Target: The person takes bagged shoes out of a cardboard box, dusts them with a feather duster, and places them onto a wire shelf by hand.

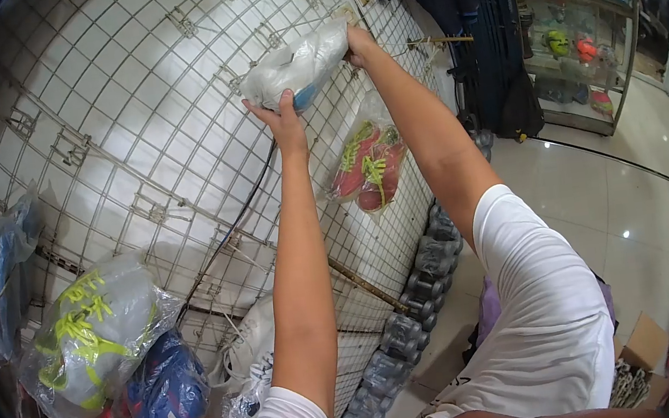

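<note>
The white bag (303, 56) is at the upper centre of the frame, held up in front of the wire grid (152, 205), with a blue patch of its contents showing low on its near side. The left hand (287, 121) is spread beneath the bag's lower left end, thumb and fingers well apart and propping it rather than squeezing. The right hand (362, 45) looks closed on the upper right end, though its fingertips are hidden there. As for how far things have come, the lifting seems done, since the bag is up level with the grid's upper part; what remains is the letting go, as both hands bear on it. Whether any part of it is caught on the grid cannot be told, because the bag itself covers that spot. Other pieces are in place with no hand on them: the red shoes (370, 173), in clear plastic, hang just below and right of the bag, and at the lower left are the grey shoes (100, 342) and the blue shoes (166, 388), also wrapped. A slim blue packet (2, 275) hangs at the far left edge. Much of the grid at the upper left shows bare wire and metal holders (71, 147) bearing nothing.
</note>
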Action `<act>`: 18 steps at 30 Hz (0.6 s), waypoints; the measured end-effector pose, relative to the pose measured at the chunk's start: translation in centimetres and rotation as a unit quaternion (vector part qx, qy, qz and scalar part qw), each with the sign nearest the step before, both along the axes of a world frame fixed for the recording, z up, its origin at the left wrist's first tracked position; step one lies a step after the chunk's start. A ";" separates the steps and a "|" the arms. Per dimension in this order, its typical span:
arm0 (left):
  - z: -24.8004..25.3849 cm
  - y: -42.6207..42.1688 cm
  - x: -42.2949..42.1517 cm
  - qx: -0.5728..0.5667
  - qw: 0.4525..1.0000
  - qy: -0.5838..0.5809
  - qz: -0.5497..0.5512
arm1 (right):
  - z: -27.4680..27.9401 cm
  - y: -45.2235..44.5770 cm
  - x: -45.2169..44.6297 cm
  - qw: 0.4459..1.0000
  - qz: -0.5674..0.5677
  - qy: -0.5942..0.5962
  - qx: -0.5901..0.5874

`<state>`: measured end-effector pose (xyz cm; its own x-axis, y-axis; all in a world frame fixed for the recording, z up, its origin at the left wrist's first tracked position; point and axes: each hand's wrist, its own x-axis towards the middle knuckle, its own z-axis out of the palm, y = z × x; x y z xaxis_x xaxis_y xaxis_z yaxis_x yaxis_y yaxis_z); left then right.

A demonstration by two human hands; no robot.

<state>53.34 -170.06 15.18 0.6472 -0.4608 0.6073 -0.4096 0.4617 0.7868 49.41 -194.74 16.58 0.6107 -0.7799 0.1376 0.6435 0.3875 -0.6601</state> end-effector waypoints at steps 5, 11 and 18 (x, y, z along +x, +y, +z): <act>-1.0 0.8 -0.4 0.035 0.993 -0.074 0.081 | -3.2 -0.9 0.0 0.998 0.001 -0.055 -0.023; -0.3 0.7 -0.3 0.076 0.996 -0.032 0.045 | -5.3 0.2 -0.7 0.998 -0.023 -0.059 0.021; -1.4 1.4 -1.5 0.087 0.994 -0.008 0.063 | -4.3 3.6 -3.6 1.000 0.003 -0.018 0.026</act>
<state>51.82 -168.64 13.74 0.6977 -0.4757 0.5357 -0.4687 0.2625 0.8434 45.80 -191.17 12.25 0.6112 -0.7825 0.1192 0.6637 0.4245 -0.6159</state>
